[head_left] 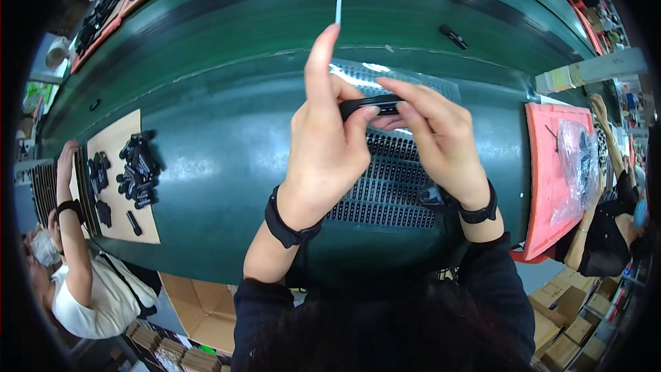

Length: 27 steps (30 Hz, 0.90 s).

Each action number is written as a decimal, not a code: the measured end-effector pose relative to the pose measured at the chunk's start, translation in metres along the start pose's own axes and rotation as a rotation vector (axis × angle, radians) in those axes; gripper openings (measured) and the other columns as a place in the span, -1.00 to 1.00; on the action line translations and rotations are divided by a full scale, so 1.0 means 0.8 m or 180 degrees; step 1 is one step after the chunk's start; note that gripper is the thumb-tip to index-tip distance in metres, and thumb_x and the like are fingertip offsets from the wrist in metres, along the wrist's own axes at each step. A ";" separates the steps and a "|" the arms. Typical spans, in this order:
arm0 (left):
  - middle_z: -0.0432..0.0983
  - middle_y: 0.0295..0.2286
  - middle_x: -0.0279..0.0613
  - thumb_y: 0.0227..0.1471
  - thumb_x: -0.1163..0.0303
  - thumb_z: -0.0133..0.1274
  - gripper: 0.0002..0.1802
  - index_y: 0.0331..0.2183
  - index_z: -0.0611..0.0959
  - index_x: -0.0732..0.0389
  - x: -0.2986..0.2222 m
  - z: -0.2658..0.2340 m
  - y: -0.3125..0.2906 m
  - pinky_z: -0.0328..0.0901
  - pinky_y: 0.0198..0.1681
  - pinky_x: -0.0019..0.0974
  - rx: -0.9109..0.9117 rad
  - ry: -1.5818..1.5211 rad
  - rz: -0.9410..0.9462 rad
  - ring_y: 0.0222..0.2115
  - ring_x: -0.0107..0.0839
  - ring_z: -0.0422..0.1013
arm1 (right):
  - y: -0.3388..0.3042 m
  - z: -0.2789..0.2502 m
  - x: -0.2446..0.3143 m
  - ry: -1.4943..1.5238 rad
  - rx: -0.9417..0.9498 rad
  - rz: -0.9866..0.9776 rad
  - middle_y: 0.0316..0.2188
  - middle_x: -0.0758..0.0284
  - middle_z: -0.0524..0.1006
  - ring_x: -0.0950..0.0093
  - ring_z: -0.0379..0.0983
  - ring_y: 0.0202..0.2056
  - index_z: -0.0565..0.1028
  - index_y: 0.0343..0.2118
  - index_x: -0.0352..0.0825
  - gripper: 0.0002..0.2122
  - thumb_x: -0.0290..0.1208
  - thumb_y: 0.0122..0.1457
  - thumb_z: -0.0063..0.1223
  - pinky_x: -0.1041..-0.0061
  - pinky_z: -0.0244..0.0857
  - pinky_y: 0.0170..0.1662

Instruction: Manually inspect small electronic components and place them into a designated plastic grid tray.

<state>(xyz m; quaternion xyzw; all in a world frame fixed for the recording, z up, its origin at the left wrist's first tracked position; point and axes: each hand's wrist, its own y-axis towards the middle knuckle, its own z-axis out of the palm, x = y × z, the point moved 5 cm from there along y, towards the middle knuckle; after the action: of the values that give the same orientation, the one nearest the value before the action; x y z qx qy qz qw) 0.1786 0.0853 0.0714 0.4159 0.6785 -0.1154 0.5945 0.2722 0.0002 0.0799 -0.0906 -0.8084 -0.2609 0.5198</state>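
Rightward, a pink tray (542, 165) borders the tabletop (220, 165); left hand (320, 141) and right hand (444, 138) pinch a black piece (354, 105) above parts (382, 194).

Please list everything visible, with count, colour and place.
Smooth work surface: one, green, middle
Glossy elongated object: one, black, centre
Narrow strip: one, whitish, upper centre
Small pieces in rows: many, black, centre
Flat board: one, tan, left
Elongated parts: many, black, on board
Lone elongated part: one, black, upper right
Foam tray: one, coral, right
Plastic bag: one, transparent, on tray
Cardboard boxes: several, brown, below, both sides
Co-workers: at least two, white and black tops, edges
Far clutter: uncounted, mixed, right background
Wristbands: two, black, wrists
Left hand: one, bare, on glossy object
Right hand: one, bare, same object
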 end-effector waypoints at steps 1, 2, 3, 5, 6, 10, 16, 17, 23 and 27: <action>0.39 -0.52 -0.26 -0.17 0.75 -0.08 -0.19 0.08 -0.05 0.16 0.002 0.000 0.000 0.24 -0.39 -0.55 -0.0039 0.0100 -0.0072 -0.54 -0.60 0.28 | 0.001 0.000 0.002 -0.0293 0.0064 -0.0254 -0.48 0.24 0.44 0.55 0.45 -0.50 0.39 -0.26 -0.47 -0.81 -0.64 0.08 -0.25 0.63 0.34 -0.43; 0.39 -0.52 -0.26 -0.17 0.75 -0.08 -0.19 0.08 -0.05 0.16 0.002 0.001 0.002 0.24 -0.39 -0.55 0.0002 0.0082 -0.0036 -0.54 -0.60 0.28 | 0.003 -0.002 -0.001 -0.0346 0.0051 -0.0242 -0.48 0.24 0.44 0.55 0.45 -0.50 0.39 -0.26 -0.47 -0.81 -0.64 0.08 -0.25 0.63 0.34 -0.43; 0.39 -0.51 -0.25 -0.17 0.73 -0.06 -0.20 0.07 -0.04 0.17 0.006 -0.002 0.002 0.24 -0.37 -0.54 -0.0051 -0.0115 -0.0213 -0.51 -0.60 0.29 | 0.007 0.000 -0.004 -0.0395 0.0157 -0.0290 -0.49 0.25 0.44 0.57 0.44 -0.53 0.39 -0.26 -0.46 -0.81 -0.62 0.09 -0.26 0.64 0.33 -0.45; 0.40 -0.48 -0.23 -0.17 0.71 -0.04 -0.22 0.06 -0.01 0.18 0.018 -0.006 0.005 0.24 -0.35 -0.53 -0.0163 -0.0490 -0.0612 -0.47 -0.59 0.29 | 0.019 0.000 -0.015 -0.0468 0.0400 -0.0366 -0.52 0.28 0.43 0.60 0.43 -0.57 0.39 -0.26 -0.43 -0.81 -0.57 0.11 -0.28 0.65 0.31 -0.48; 0.40 -0.48 -0.23 -0.17 0.71 -0.04 -0.22 0.06 -0.01 0.18 0.020 -0.006 0.008 0.24 -0.35 -0.53 -0.0148 -0.0501 -0.0589 -0.47 -0.59 0.29 | 0.028 -0.005 -0.023 -0.0488 0.0379 -0.0373 -0.52 0.28 0.43 0.60 0.43 -0.57 0.39 -0.26 -0.43 -0.81 -0.57 0.11 -0.28 0.65 0.31 -0.48; 0.44 -0.46 -0.19 -0.23 0.60 0.07 -0.35 -0.03 0.24 0.20 0.008 -0.038 0.018 0.25 -0.41 -0.41 -0.1067 0.0502 0.0297 -0.45 -0.44 0.36 | 0.091 -0.026 -0.091 -0.0288 0.0523 0.0210 -0.66 0.41 0.40 0.67 0.35 -0.65 0.40 -0.27 -0.41 -0.80 -0.49 0.14 -0.30 0.71 0.24 -0.56; 0.43 -0.48 -0.25 -0.26 0.57 0.11 -0.78 -0.41 0.53 0.28 -0.012 -0.060 0.009 0.18 -0.48 -0.52 -0.1067 0.0462 0.0310 -0.48 -0.53 0.32 | 0.155 -0.058 -0.196 -0.1312 0.0645 0.1041 -0.63 0.32 0.45 0.51 0.41 -0.59 0.39 -0.27 -0.38 -0.75 -0.32 0.07 -0.12 0.52 0.28 -0.46; 0.43 -0.49 -0.27 -0.27 0.57 0.12 -0.85 -0.48 0.55 0.29 -0.013 -0.063 0.008 0.15 -0.49 -0.54 -0.1134 0.0349 0.0278 -0.49 -0.55 0.31 | 0.157 -0.065 -0.207 -0.1789 0.0704 0.1046 -0.60 0.31 0.46 0.48 0.42 -0.56 0.39 -0.27 -0.38 -0.74 -0.31 0.05 -0.10 0.50 0.28 -0.42; 0.42 -0.57 -0.31 -0.28 0.59 0.12 -0.91 -0.57 0.54 0.30 -0.014 -0.069 0.004 0.10 -0.52 -0.56 -0.1064 -0.0001 0.0067 -0.55 -0.60 0.27 | 0.152 -0.127 -0.252 -0.3111 -0.0280 0.0754 -0.53 0.29 0.41 0.49 0.35 -0.53 0.35 -0.21 -0.39 -0.65 -0.25 0.01 -0.02 0.52 0.23 -0.36; 0.41 -0.61 -0.33 -0.28 0.61 0.11 -0.93 -0.60 0.54 0.31 -0.016 -0.062 0.004 0.09 -0.52 -0.57 -0.0727 -0.0164 -0.0080 -0.57 -0.62 0.25 | 0.148 -0.139 -0.271 -0.2731 0.0195 0.1427 -0.46 0.26 0.47 0.41 0.42 -0.49 0.39 -0.24 -0.37 -0.67 -0.25 -0.02 0.03 0.49 0.27 -0.30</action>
<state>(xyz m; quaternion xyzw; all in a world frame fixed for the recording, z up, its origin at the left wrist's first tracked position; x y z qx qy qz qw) 0.1450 0.1144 0.0970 0.3338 0.6768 -0.0554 0.6538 0.5060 0.0703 -0.0373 -0.3466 -0.9177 -0.0576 0.1854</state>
